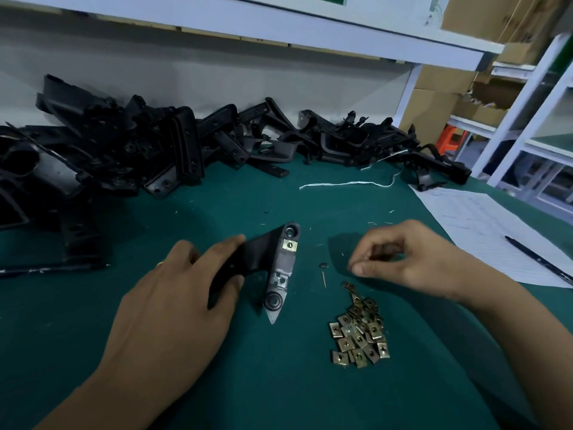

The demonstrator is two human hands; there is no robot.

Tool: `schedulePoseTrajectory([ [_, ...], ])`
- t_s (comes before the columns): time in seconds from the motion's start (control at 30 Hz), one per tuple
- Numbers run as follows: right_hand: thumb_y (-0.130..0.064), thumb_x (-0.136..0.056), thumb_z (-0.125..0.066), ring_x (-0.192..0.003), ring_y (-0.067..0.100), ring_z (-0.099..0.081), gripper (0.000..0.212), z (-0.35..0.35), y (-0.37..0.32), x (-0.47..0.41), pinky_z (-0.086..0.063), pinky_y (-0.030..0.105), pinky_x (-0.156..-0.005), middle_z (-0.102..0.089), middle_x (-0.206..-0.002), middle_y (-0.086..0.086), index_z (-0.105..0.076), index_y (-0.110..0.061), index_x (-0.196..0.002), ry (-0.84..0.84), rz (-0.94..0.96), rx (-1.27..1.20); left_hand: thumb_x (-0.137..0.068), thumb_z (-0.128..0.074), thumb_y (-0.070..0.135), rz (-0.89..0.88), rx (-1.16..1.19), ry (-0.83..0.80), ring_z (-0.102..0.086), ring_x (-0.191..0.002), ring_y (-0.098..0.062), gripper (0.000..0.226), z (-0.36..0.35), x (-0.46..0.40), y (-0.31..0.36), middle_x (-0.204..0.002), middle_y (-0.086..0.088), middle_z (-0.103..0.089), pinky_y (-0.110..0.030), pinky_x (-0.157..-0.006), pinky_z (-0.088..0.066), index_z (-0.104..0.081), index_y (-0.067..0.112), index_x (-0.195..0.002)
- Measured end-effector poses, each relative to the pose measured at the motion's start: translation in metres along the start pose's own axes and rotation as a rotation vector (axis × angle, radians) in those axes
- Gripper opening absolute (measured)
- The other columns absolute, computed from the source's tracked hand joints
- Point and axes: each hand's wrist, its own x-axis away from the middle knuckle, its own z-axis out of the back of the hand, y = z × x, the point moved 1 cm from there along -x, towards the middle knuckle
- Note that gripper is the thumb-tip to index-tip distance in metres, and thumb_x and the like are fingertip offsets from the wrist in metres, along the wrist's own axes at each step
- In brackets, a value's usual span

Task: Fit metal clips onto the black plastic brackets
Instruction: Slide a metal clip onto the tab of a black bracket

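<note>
Your left hand (173, 293) grips a black plastic bracket (269, 268) on the green mat with one metal clip (290, 244) fitted, right hand (400, 252) fingertips curled together, holding nothing I can tell, above loose clips (359, 333), unfinished brackets (155, 144) piled behind

bracket pile (93, 156) cut off left, right hand (400, 256) contents hidden

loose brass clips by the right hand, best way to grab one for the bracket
Take a clip from the far tip of the small pile of square brass-coloured metal clips: those trail off singly. Come from above and pinch its opposite edges, since they lie flat on the green mat.
</note>
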Motion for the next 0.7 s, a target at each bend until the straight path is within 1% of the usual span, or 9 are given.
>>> schedulePoseTrajectory([
  [0.07,-0.030,-0.079,-0.089,-0.078,0.013,-0.069,0.010,-0.002,-0.003,0.000,-0.057,0.029,-0.074,-0.075,-0.087,-0.005,-0.081,-0.030,-0.085,-0.074,-0.040,-0.002,-0.094,-0.042,0.062,0.016,-0.026,0.007,-0.050,-0.069,-0.004,0.050,-0.001,-0.001,-0.001,-0.090,0.016,-0.043,-0.021,-0.053,-0.035,-0.035,0.057,-0.144],
  [0.1,-0.028,-0.078,-0.090,-0.077,0.011,-0.067,0.011,-0.003,-0.004,0.000,-0.055,0.025,-0.072,-0.074,-0.087,-0.005,-0.081,-0.030,-0.085,-0.088,-0.048,-0.004,-0.094,-0.042,0.061,0.024,-0.032,0.013,-0.051,-0.070,-0.005,0.050,-0.001,-0.001,-0.001,-0.091,0.016,-0.043,-0.020,-0.053,-0.034,-0.036,0.056,-0.143],
  [0.23,-0.015,-0.080,-0.088,-0.072,0.003,-0.060,0.011,-0.007,-0.007,0.000,-0.049,0.019,-0.069,-0.070,-0.086,-0.007,-0.079,-0.021,-0.082,-0.108,-0.027,-0.035,-0.094,-0.045,0.059,0.038,-0.024,0.035,-0.052,-0.075,-0.005,0.048,-0.001,-0.001,-0.002,-0.096,0.017,-0.047,-0.018,-0.054,-0.032,-0.038,0.056,-0.141],
  [0.33,-0.011,-0.083,-0.086,-0.073,0.005,-0.061,0.010,-0.011,-0.009,0.001,-0.049,0.020,-0.070,-0.070,-0.088,-0.005,-0.077,-0.015,-0.085,-0.139,-0.017,-0.066,-0.094,-0.047,0.058,0.033,-0.039,0.033,-0.052,-0.073,-0.005,0.048,-0.001,-0.001,-0.002,-0.095,0.016,-0.048,-0.018,-0.053,-0.031,-0.040,0.054,-0.141],
  [0.4,-0.010,-0.084,-0.085,-0.079,0.015,-0.064,0.010,-0.013,-0.010,0.000,-0.054,0.027,-0.075,-0.071,-0.091,-0.001,-0.076,-0.013,-0.087,-0.151,-0.003,-0.106,-0.095,-0.047,0.058,0.035,-0.043,0.024,-0.051,-0.073,-0.005,0.048,-0.001,-0.001,-0.001,-0.093,0.015,-0.047,-0.019,-0.053,-0.033,-0.041,0.054,-0.141],
  [0.47,-0.010,-0.086,-0.082,-0.087,0.024,-0.067,0.008,-0.016,-0.012,0.000,-0.057,0.032,-0.085,-0.072,-0.095,0.008,-0.074,-0.012,-0.090,-0.137,0.021,-0.177,-0.095,-0.047,0.057,0.034,-0.044,0.016,-0.051,-0.072,-0.006,0.048,-0.001,-0.001,-0.001,-0.091,0.015,-0.046,-0.021,-0.053,-0.034,-0.041,0.054,-0.142],
  [0.5,-0.011,-0.088,-0.080,-0.088,0.023,-0.068,0.008,-0.019,-0.014,0.000,-0.056,0.031,-0.086,-0.073,-0.095,0.011,-0.073,-0.011,-0.091,-0.128,0.045,-0.221,-0.095,-0.046,0.057,0.031,-0.041,0.016,-0.051,-0.072,-0.006,0.048,-0.001,-0.001,-0.001,-0.091,0.015,-0.045,-0.021,-0.054,-0.035,-0.041,0.053,-0.142],
  [0.57,-0.010,-0.091,-0.075,-0.084,0.018,-0.068,0.009,-0.026,-0.020,-0.002,-0.055,0.027,-0.082,-0.075,-0.093,0.012,-0.069,-0.007,-0.096,-0.120,0.105,-0.329,-0.095,-0.046,0.057,0.028,-0.009,0.022,-0.051,-0.074,-0.005,0.049,0.000,-0.001,0.000,-0.091,0.015,-0.045,-0.022,-0.056,-0.036,-0.039,0.054,-0.143],
  [0.7,-0.001,-0.094,-0.069,-0.081,0.020,-0.070,0.010,-0.042,-0.031,-0.008,-0.055,0.023,-0.078,-0.075,-0.088,0.010,-0.064,0.003,-0.101,-0.083,0.198,-0.543,-0.095,-0.043,0.060,0.034,0.094,0.030,-0.052,-0.079,-0.003,0.050,0.002,0.000,0.001,-0.092,0.017,-0.045,-0.028,-0.061,-0.042,-0.032,0.059,-0.144],
])
